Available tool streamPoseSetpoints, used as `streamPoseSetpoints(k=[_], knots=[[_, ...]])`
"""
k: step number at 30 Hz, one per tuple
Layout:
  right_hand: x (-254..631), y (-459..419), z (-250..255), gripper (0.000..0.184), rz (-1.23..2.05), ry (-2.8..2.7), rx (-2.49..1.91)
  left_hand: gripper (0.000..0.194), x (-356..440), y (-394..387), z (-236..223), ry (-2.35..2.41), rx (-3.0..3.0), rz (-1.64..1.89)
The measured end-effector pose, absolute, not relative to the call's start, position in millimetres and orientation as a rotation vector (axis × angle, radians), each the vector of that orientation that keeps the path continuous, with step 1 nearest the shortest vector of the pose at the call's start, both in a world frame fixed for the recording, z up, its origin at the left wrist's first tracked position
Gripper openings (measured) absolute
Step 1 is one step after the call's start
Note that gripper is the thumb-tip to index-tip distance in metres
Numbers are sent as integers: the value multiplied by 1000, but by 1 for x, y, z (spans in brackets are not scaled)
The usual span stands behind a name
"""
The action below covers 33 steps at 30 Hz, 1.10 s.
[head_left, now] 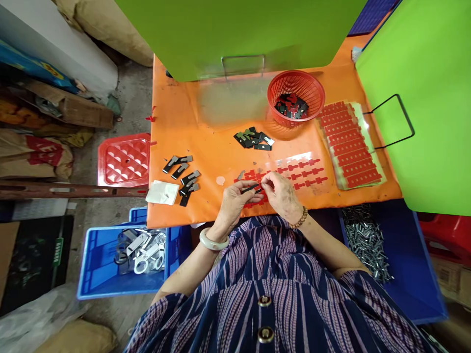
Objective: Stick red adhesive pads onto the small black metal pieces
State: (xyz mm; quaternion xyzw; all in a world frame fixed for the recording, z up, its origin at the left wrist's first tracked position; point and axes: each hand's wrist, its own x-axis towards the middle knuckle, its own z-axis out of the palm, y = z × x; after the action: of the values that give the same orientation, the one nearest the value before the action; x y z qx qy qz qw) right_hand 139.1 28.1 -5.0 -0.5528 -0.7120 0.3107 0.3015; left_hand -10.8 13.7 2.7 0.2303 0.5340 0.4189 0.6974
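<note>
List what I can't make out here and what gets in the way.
Head view: full outline of the black part; the left hand covers some.
Head view: whether the right hand holds anything; too small, hidden by its own grip.
Head view: count of the red pieces; both hands cover some.
Head view: bottom of the red basket; heaped parts hide it.
Head view: rest of the right green panel; picture edge cuts it.

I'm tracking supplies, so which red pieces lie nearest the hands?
The spaced rows beside and below the left hand and right hand; the denser strips on the sheets lie farther right, and those in the basket lie farther back.
</note>
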Motion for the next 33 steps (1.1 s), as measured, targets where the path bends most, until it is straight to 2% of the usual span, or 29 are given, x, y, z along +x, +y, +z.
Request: streamPoseSetpoints(k=[8,16,20,21,24,28,33], knots=[[136,29,-7,12,808,-1934,-1514,28,-8,12,1,1225,510,985],[134,25,-13,5,629,-2033,-1628,27,-9,14,-7,1222,518,996],[142,33,-21,24,641,-1899,-1581,26,-12,15,-10,1226,494,978],[146,36,-22,25,668,-1849,-1561,26,-13,15,-11,1223,488,969],[155,42,-22,12,890,-1746,-1495,25,-15,15,-10,1209,478,949],[155,43,-16,25,1252,-1658,-1440,23,-14,16,-8,1192,449,944],[146,40,-14,22,1460,-1532,-1421,23,-12,15,-5,1181,473,936]])
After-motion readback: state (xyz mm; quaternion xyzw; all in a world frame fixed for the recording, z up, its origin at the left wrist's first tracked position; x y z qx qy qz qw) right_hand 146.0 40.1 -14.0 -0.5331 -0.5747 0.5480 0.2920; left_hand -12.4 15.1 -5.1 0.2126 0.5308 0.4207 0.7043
